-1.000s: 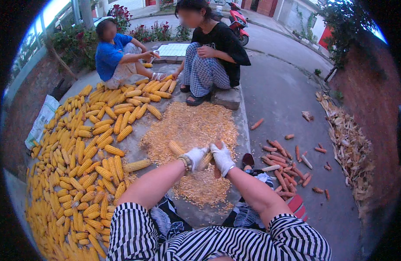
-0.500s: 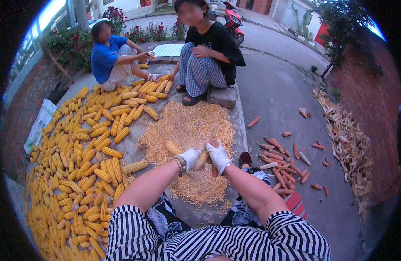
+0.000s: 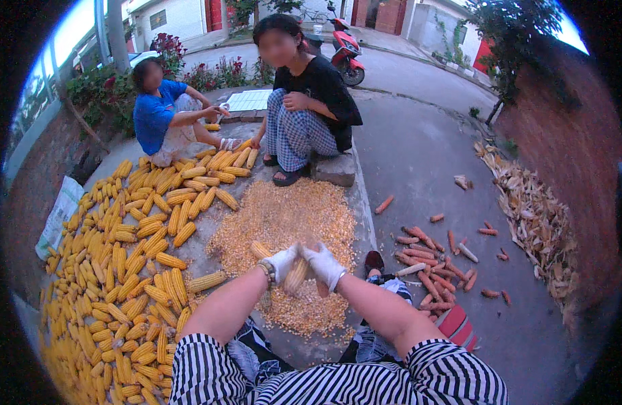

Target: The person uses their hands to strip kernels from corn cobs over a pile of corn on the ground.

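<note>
Over the heap of loose corn kernels [image 3: 304,209], my two white-gloved hands meet. My left hand [image 3: 282,262] is closed round a pale yellow corn cob [image 3: 296,278], blurred by motion. My right hand [image 3: 324,264] presses against it from the other side, closed on a reddish bare cob [image 3: 322,289] whose lower end shows below the glove. The fingertips of both hands are smeared and partly hidden. Just beyond my left hand lies another corn cob [image 3: 260,250] on the kernels. A single corn ear [image 3: 207,281] rests beside my left forearm.
A large spread of yellow corn ears [image 3: 128,270] covers the ground at left. Stripped reddish cobs [image 3: 432,263] lie at right, with dry husks [image 3: 530,209] along the wall. Two people, one in blue [image 3: 159,118] and one in black [image 3: 321,101], sit opposite. A red scooter [image 3: 345,50] stands behind.
My hands have shifted slightly, and the cob between them now points more downward. The view has turned a little, moving the scene left. The person in blue has lowered a hand slightly.
</note>
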The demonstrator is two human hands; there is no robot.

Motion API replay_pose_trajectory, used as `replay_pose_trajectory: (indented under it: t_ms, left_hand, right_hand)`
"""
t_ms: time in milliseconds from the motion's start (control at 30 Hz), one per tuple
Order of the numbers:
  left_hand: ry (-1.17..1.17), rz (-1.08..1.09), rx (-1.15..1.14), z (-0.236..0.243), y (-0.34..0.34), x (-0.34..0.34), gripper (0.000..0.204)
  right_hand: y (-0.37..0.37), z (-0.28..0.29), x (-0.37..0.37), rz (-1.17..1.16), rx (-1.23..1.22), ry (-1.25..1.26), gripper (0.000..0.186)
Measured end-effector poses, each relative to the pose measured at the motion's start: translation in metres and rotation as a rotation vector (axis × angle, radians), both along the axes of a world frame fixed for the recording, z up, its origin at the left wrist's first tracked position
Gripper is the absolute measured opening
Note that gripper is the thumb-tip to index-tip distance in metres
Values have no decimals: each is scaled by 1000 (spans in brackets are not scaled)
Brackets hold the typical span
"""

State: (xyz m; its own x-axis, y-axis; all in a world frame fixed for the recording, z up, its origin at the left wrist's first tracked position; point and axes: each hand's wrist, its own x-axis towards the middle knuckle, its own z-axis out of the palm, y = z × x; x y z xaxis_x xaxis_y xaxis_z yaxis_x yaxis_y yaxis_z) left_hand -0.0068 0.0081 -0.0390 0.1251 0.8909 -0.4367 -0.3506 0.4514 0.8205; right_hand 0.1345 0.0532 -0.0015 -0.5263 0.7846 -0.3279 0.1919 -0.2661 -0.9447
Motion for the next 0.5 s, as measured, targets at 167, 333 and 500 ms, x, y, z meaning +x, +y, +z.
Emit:
replay_pose_trajectory:
  t_ms: [167,333,500]
  left_hand:
    - [-136,-138,-21,55,-13,3,41]
    - [84,-52,-1,34,-13,9,41]
    - [264,-8,-126,42,-18,16,35]
  right_hand:
    - [37,-25,8,-43,-197,116,25]
    - [14,-12,4,-100,-111,74,30]
    - [-5,9,5,-148,-20,-11,50]
